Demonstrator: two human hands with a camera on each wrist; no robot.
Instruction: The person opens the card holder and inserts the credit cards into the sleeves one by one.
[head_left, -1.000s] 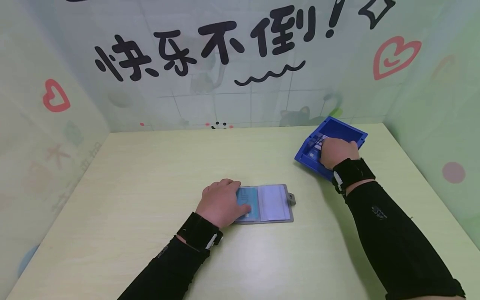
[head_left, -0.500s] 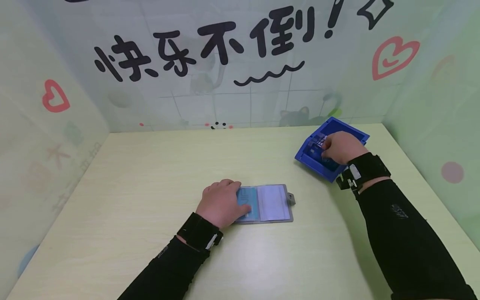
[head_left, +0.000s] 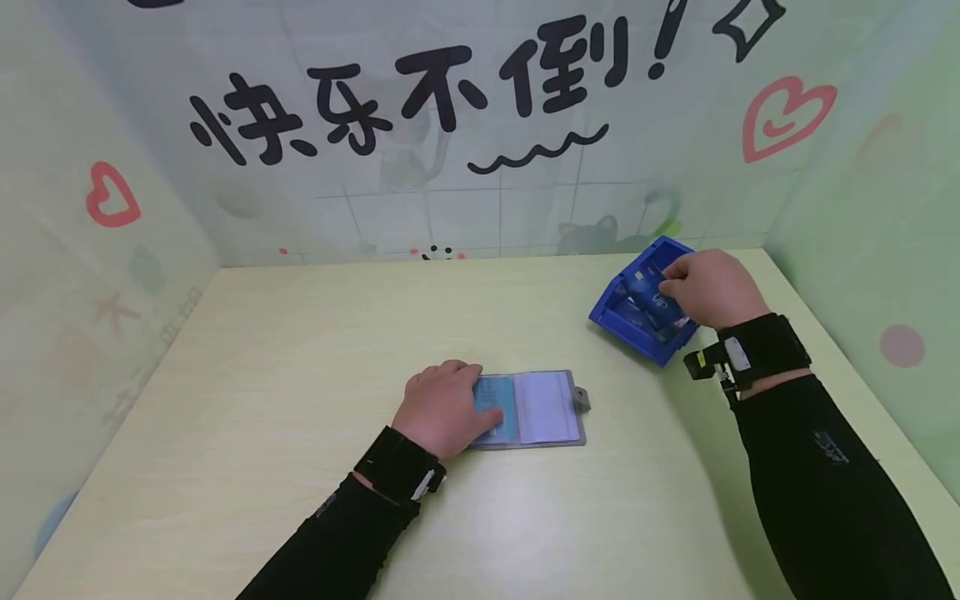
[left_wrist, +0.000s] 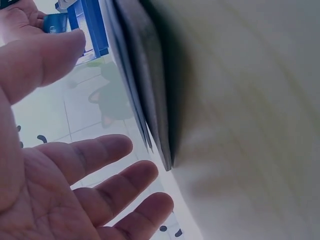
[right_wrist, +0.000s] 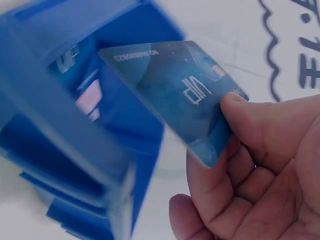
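My right hand [head_left: 714, 287] pinches a dark blue VIP card [right_wrist: 172, 95] between thumb and fingers, over the blue plastic box [head_left: 624, 340] at the back right. Other cards [right_wrist: 90, 97] lie inside that box. Near the table's middle, an open card holder [head_left: 551, 408] lies flat, with a light blue card [head_left: 504, 408] in its left half and a whitish right half. My left hand [head_left: 438, 410] is at the holder's left edge, thumb over the light blue card. In the left wrist view its fingers [left_wrist: 112, 147] are spread and loosely straight beside the holder's grey edge.
The pale wooden table [head_left: 300, 350] is enclosed by printed panels at the back and both sides. A small snap tab [head_left: 582, 398] sticks out from the holder's right edge. The box stands close to the back panel.
My right hand has come up out of the blue box and moved right, drawing the VIP card into view. The left hand and the holder have stayed in place.
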